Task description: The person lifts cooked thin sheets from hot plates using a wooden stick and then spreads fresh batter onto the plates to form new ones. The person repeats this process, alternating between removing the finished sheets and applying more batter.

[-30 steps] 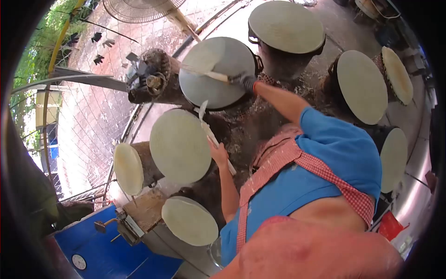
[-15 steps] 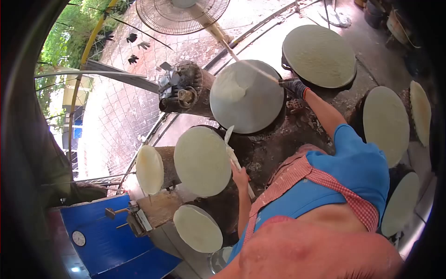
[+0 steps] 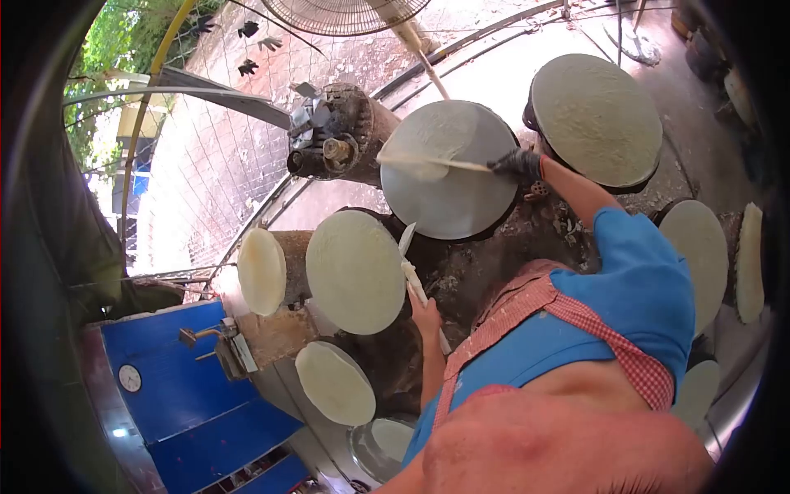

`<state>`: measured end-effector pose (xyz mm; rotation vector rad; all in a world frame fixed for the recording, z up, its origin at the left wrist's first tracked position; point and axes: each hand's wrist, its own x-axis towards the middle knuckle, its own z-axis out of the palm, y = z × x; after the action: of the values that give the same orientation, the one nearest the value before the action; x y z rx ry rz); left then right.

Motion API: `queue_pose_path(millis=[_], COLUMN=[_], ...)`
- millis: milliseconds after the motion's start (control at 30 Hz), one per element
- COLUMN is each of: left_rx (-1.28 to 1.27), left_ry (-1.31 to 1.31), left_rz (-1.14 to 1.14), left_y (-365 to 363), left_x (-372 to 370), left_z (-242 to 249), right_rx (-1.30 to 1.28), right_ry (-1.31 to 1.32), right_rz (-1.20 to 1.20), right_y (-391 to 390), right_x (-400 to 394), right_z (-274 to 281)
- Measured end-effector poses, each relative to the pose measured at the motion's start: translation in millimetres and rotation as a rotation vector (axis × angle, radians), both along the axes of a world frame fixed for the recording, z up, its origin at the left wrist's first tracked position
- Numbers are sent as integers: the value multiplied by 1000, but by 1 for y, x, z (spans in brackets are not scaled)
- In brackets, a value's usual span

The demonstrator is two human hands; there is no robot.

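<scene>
My right hand (image 3: 517,165), in a dark glove, is closed round the end of a long thin wooden spreader (image 3: 436,162). The spreader lies across a round griddle (image 3: 477,206), touching a pale patch of batter (image 3: 436,132) on its far left part. My left hand (image 3: 425,316), bare, grips a long flat spatula (image 3: 418,284) coated with pale batter, its pointed tip upward between two griddles. Just left of that tip, a pale round sheet of batter (image 3: 356,272) covers another griddle.
More batter-covered rounds stand around me: one at upper right (image 3: 597,119), one at lower left (image 3: 335,383), one at right (image 3: 695,255). A fan (image 3: 346,12) and a sooty metal burner drum (image 3: 346,136) are beyond. A basin (image 3: 383,445) sits low by my left arm.
My right hand has swung the spreader from pointing up and away to lying nearly level leftward over the batter. My left hand keeps its hold on the spatula. The view has shifted slightly.
</scene>
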<state>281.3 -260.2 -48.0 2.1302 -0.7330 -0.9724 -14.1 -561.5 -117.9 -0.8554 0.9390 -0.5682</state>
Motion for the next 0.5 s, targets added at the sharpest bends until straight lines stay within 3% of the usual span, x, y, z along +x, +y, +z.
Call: queue_pose_path(millis=[67, 133, 167, 233, 300, 367, 433, 500], left_rx=[-14, -22, -144, -94, -103, -87, -92, -65], left_ry=[56, 105, 59, 125, 289, 280, 286, 295], left_rz=[38, 87, 96, 136, 221, 224, 243, 213], left_y=[4, 16, 32, 35, 42, 47, 54, 73], left_x=[-13, -17, -9, -23, -31, -37, -41, -33], left_z=[9, 19, -14, 10, 5, 15, 11, -4], right_rx=[-670, -619, -454, -57, 4, -108, -503, -679], right_ry=[97, 80, 127, 257, 343, 239, 104, 118], right_rz=[233, 242, 239, 129, 132, 223, 370, 439], right_y=[-18, -46, -60, -77, -77, -52, -51, -66], right_x=[-31, -34, -40, -30, -11, 0, -17, -40], right_z=[-63, -60, -54, -3, 19, 5, -45, -59])
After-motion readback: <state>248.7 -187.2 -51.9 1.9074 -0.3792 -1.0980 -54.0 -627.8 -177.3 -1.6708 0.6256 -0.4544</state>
